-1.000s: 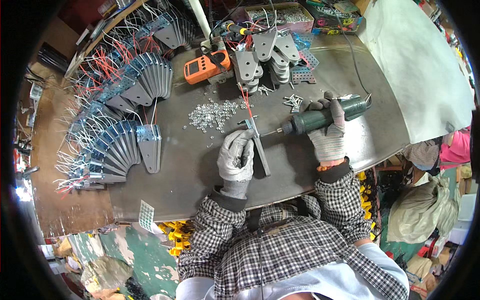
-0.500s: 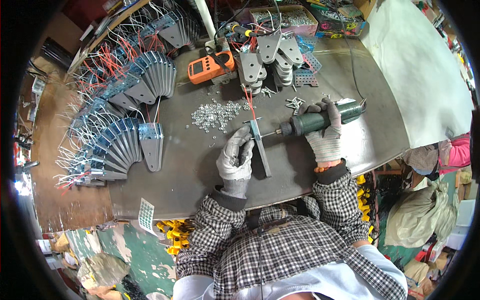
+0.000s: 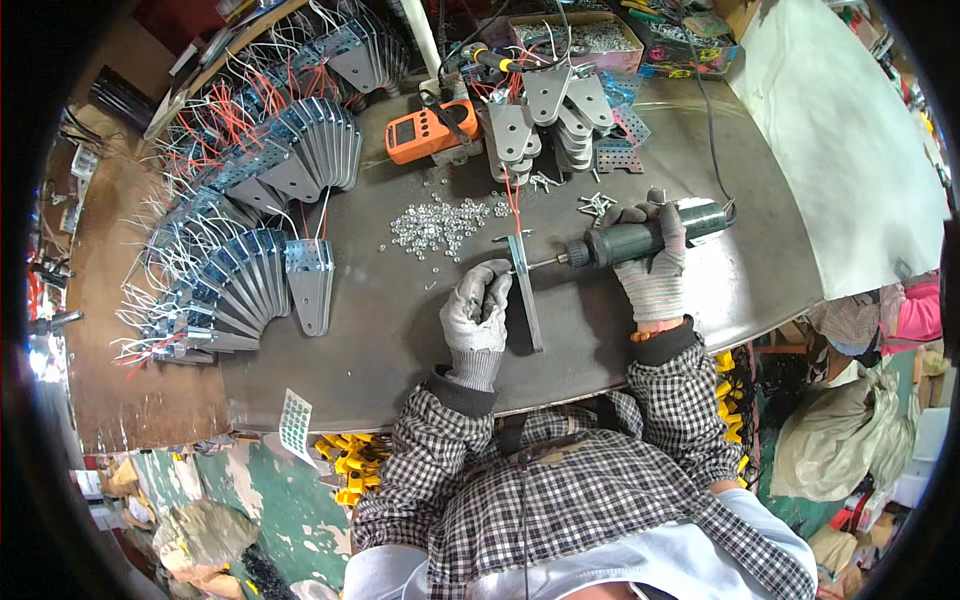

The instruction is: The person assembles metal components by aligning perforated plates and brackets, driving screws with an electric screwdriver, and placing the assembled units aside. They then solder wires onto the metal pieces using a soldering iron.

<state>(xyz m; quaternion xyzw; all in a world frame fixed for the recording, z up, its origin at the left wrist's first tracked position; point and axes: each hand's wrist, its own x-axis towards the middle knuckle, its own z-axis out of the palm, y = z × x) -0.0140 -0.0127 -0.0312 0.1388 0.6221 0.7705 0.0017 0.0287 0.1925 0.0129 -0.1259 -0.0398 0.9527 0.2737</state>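
In the middle of the bench, my gloved left hand (image 3: 473,312) pinches a grey metal plate assembly (image 3: 528,310) that stands on edge, red wires rising from its far end. My gloved right hand (image 3: 648,245) wraps round a dark green electric screwdriver (image 3: 625,243) lying level, its cord running off to the right. The driver's bit reaches left and meets the assembly's side near my left fingertips. What the bit turns is too small to make out. A pile of small nuts (image 3: 438,228) lies beyond my left hand, and several loose screws (image 3: 597,206) lie beyond the driver.
Rows of wired metal plate assemblies (image 3: 235,280) fan out at the left. Stacked grey plates (image 3: 515,135) and an orange meter (image 3: 430,130) stand at the back, near boxes of screws (image 3: 590,40). A sheet of green stickers (image 3: 296,422) hangs over the front edge.
The whole view has shifted slightly. My left hand and the plate assembly stay together, and the screwdriver's bit still touches the assembly's side.
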